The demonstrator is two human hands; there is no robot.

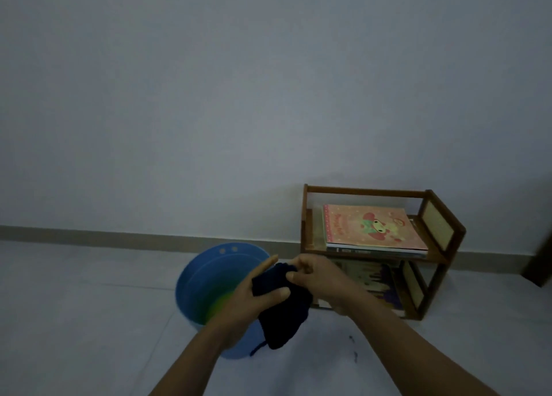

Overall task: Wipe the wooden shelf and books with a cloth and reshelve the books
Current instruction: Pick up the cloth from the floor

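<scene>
A dark navy cloth hangs between both hands in the lower middle of the view. My left hand grips its upper left part with the thumb on top. My right hand pinches its top edge. A small two-tier wooden shelf stands on the floor against the wall, right of the hands. A pink illustrated book lies flat on a short stack on its upper tier. Another book lies on the lower tier, partly hidden by my right hand.
A blue plastic bucket with a greenish inside stands on the pale tiled floor, just behind and below my left hand. A grey wall with a brown skirting board runs behind. A dark door edge shows at far right.
</scene>
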